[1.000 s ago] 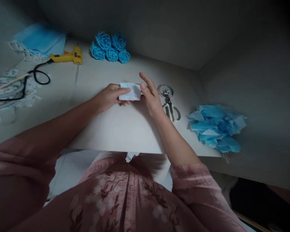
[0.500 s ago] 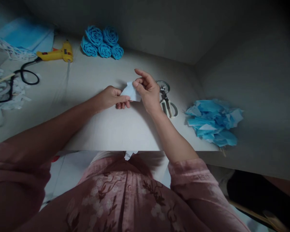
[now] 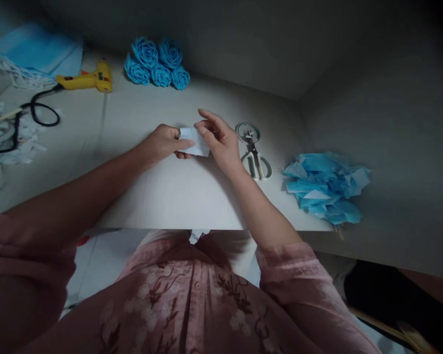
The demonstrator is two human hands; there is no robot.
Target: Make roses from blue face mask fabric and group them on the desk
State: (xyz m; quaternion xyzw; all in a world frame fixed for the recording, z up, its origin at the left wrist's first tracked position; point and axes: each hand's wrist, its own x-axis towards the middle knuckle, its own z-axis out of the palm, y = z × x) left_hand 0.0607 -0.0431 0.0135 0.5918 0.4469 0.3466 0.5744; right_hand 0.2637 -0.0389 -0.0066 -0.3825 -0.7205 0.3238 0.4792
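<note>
Left hand: your left hand (image 3: 165,141) is closed on the left end of the pale sheet (image 3: 200,146), thumb flat on top; the fingers beneath are mostly covered, with only a few tips showing below.
Right hand: your right hand (image 3: 224,143) is partly open, one finger stretched out above the sheet, the thumb at its right end; how firmly it grips you cannot tell, since the palm side is hidden.
Pale sheet: between your two hands, above the table (image 3: 170,204); both ends are covered by your fingers, so its full outline and any folds are hard to read.
Scissors: the scissors (image 3: 252,147) lie just beyond your right wrist, handles towards you, the blade end overlapping a round ring (image 3: 258,132) whose nature is unclear.
Blue roses: five blue roses (image 3: 160,73) sit bunched at the back; anything below their heads is out of sight.
Glue gun: the yellow glue gun (image 3: 83,82) lies at your far left, its black cord (image 3: 33,104) running off the left edge.
Left clutter: white scraps (image 3: 27,145) are cut off by the frame.
Blue pile: crumpled blue pieces (image 3: 327,184) overlap on your right, too tangled to count.
</note>
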